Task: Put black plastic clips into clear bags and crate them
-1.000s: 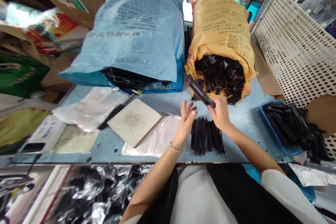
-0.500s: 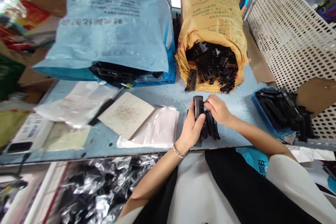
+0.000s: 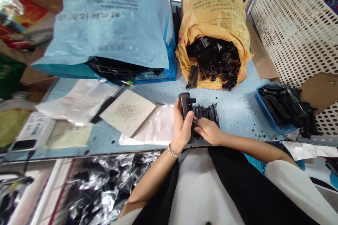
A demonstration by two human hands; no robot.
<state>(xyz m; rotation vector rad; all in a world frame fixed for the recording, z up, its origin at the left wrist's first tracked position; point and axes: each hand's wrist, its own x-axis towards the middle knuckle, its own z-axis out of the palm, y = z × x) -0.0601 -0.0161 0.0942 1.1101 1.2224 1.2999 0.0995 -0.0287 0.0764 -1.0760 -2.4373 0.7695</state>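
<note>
Fingers and thumb of my left hand [image 3: 181, 130] close round a black plastic part [image 3: 186, 102], gripping it near the front edge of the blue bench [image 3: 237, 109], with its rounded upper end standing clear above my grip. My right hand [image 3: 208, 130] sits just beside it, fingers curled in toward the lower end of the part; the tips are hidden, so I cannot fairly tell whether they pinch anything. Just right of the held part, partly behind my right hand, stands a close row of black pieces [image 3: 211, 112]. Beyond it, a yellow sack [image 3: 215, 10] lies with its mouth toward me, showing a heap of black components [image 3: 211, 58]. A large blue bag [image 3: 113, 24] lies left of the sack. Over to my right, a blue basket [image 3: 267, 114] is piled with long black parts [image 3: 280, 103]. To the left of my hands, a pale square board [image 3: 128, 112] partly overlaps clear plastic sheets [image 3: 160, 126]. A bracelet [image 3: 173, 151] circles my left wrist.
</note>
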